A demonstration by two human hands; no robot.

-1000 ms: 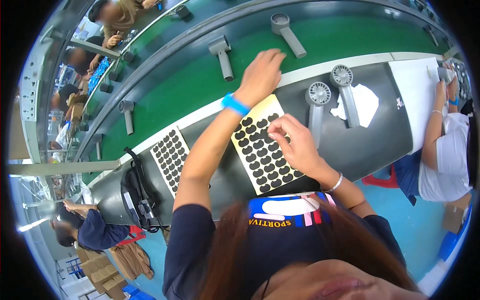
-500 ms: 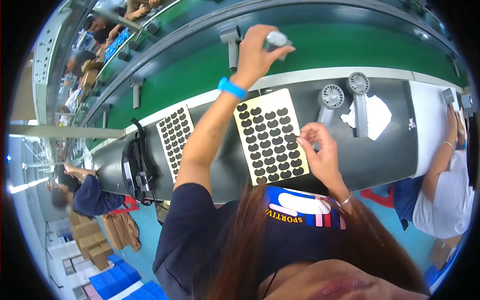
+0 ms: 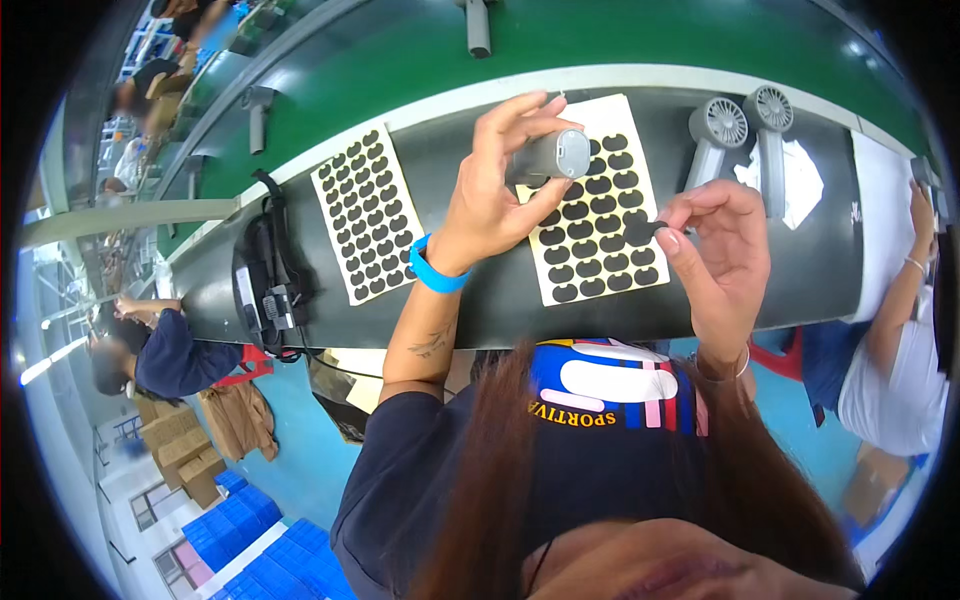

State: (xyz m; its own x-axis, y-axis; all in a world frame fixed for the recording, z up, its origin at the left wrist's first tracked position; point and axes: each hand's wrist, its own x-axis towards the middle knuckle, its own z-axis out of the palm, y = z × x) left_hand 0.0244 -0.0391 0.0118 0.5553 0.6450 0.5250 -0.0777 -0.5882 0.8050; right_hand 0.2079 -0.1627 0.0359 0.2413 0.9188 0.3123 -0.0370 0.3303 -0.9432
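My left hand [image 3: 490,185], with a blue band at its wrist, is closed around a grey handheld fan [image 3: 545,160]. The flat oval end of its handle [image 3: 573,154] faces me; the rest is hidden by foreshortening and my fingers. My right hand [image 3: 720,255] pinches a black rounded sticker [image 3: 645,233] between thumb and fingertips. Below both hands lies a pale sheet [image 3: 604,116] bearing rows of black stickers. The fan is above its upper left part and covers some stickers. Held fan and pinched sticker are apart.
Another sticker sheet [image 3: 392,152] lies to the left, beside a black strapped bag [image 3: 268,270]. Right of my hands, two grey fans [image 3: 718,125] lie near a white cloth [image 3: 803,185]. Beyond the table runs a green conveyor [image 3: 620,35] carrying a fan [image 3: 478,30]. A co-worker [image 3: 895,350] sits at right.
My left hand has come back from the conveyor toward me with the grey fan. My right hand has lifted a sticker from the sheet's right edge. The view has shifted.
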